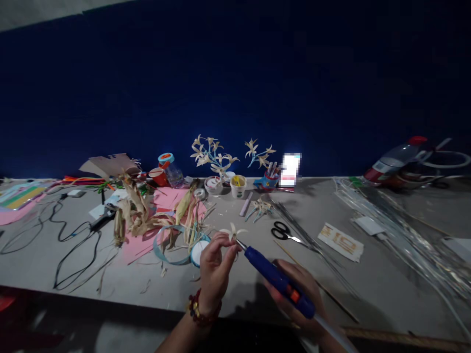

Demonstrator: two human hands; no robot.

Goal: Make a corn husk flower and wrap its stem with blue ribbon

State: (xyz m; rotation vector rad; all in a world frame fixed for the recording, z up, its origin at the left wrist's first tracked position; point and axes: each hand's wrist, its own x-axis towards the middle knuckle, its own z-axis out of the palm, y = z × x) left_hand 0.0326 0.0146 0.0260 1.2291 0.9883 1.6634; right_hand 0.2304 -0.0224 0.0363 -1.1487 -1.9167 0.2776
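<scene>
Between the fingertips of my left hand [217, 262] is a small pale flower [234, 231] with pointed petals, like dried corn husk. My right hand [296, 284] wraps around a dark blue hot glue gun [274, 277] with an orange switch; a whitish glue stick or cord trails from its rear. The gun's metal nozzle [241, 244] meets the underside of the flower, close to my left fingertips. Just left of that hand lie a roll of light blue tape [200, 251] and its loose blue strip [156, 247].
Black-handled scissors [289, 233] and thin wires [312, 240] lie to the right. Dried husks [136, 211] cover pink paper [134, 247] at left. Finished flower sprigs [213, 152] stand along the wall beside cups [238, 189], a jar [172, 171] and a lit phone [290, 169]. A bottle [395, 159] leans at far right.
</scene>
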